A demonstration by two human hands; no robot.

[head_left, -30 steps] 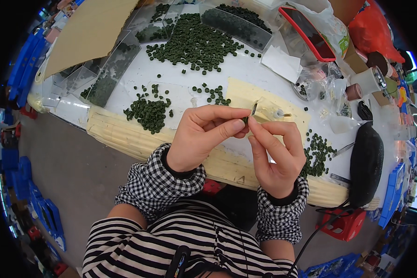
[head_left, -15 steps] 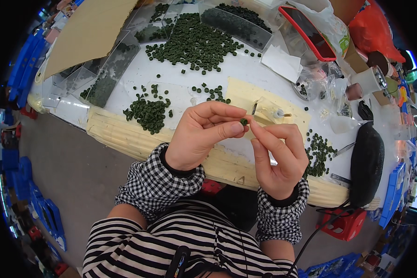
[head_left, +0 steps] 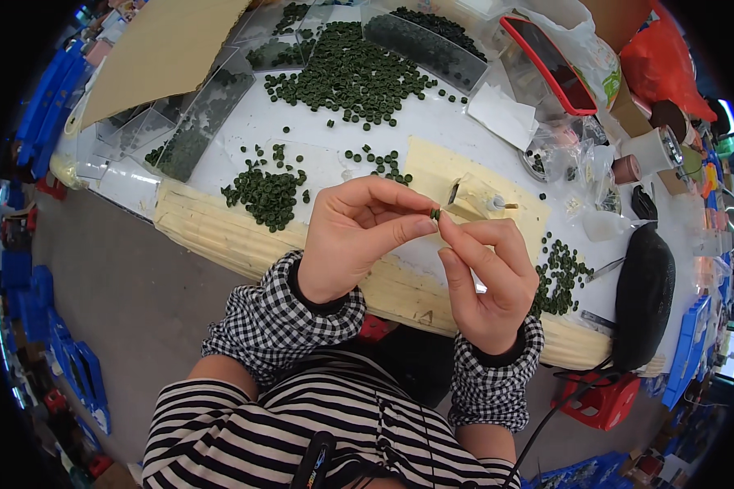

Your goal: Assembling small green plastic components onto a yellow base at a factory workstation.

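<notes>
A small dark green ring-like piece is pinched between thumb and index finger of my left hand, its narrow edge toward me. Fingertips of my right hand press against the piece from the other side, the thumb bent a little below; whether they hold anything else is hidden. Just beyond the hands, a cream-wrapped block with a small brown-tipped rod lies on a pale yellow sheet. Loose green pieces form a small heap to the left and another heap to the right of my hands.
A large spread of green pieces covers the far table, beside clear bins and cardboard. At right are a red-cased phone, white paper, plastic bags, tweezers and a black pouch. Cream padding edges the table.
The green piece has turned between the fingertips, from showing its round face to standing edge-on. Both hands stay together in nearly the same place; the view has shifted slightly.
</notes>
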